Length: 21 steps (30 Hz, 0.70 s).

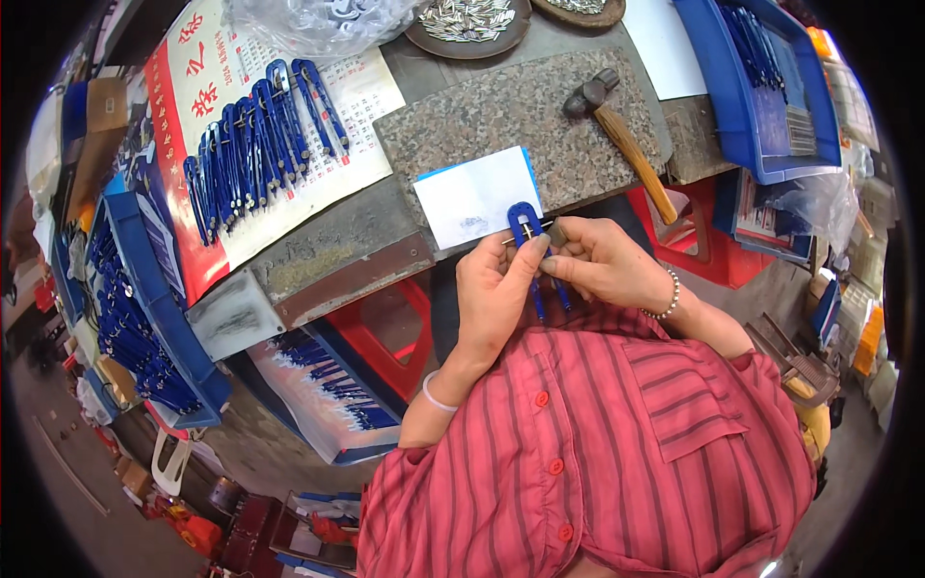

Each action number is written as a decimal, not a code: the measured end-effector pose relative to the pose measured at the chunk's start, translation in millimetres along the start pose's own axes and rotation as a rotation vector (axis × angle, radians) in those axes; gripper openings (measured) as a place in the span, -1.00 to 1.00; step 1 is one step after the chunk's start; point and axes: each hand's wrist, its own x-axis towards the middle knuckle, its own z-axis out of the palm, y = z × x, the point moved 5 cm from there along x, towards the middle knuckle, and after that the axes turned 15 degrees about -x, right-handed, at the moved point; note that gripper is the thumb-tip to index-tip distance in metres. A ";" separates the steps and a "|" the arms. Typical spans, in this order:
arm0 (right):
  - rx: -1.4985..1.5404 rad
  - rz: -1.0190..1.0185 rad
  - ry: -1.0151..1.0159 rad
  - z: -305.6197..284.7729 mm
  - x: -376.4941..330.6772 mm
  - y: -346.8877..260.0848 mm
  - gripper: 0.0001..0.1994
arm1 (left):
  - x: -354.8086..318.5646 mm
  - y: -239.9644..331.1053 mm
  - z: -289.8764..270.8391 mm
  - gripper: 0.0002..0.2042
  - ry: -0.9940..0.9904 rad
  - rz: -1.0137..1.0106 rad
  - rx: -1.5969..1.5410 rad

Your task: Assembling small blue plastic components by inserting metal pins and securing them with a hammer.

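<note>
Just beyond the near edge of the bench, a blue U-shaped metal tool [523,212] with two long legs is held between my hands. My left hand [491,297] is closed on it, thumb pressed along its side. A thin metal rod crosses the tool near its rounded top. My right hand [615,265] has its fingers bent in at the tool's other side, with a small dark greyish piece [557,234] at its fingertips; what that piece is, I cannot make out. Behind the tool lies a white sheet over a blue one [472,197].
A wooden-handled hammer [631,159] rests on a speckled stone slab [462,120]. Several blue tools [255,144] lie in a row on printed paper at the left. Dishes of small metal pins [467,21] stand at the back. Blue trays [761,164] flank the bench.
</note>
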 end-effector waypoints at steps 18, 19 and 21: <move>-0.300 -0.191 0.058 -11.0 5.3 -3.1 -0.77 | -0.2 3.5 3.4 -0.80 0.000 0.004 0.052; -0.286 -0.184 0.045 -10.7 5.6 -2.7 -0.76 | 0.1 4.0 3.8 -0.80 -0.002 0.005 0.052; -0.282 -0.177 0.048 -10.8 5.1 -3.4 -0.77 | -0.7 5.0 4.0 -0.80 0.004 0.003 0.080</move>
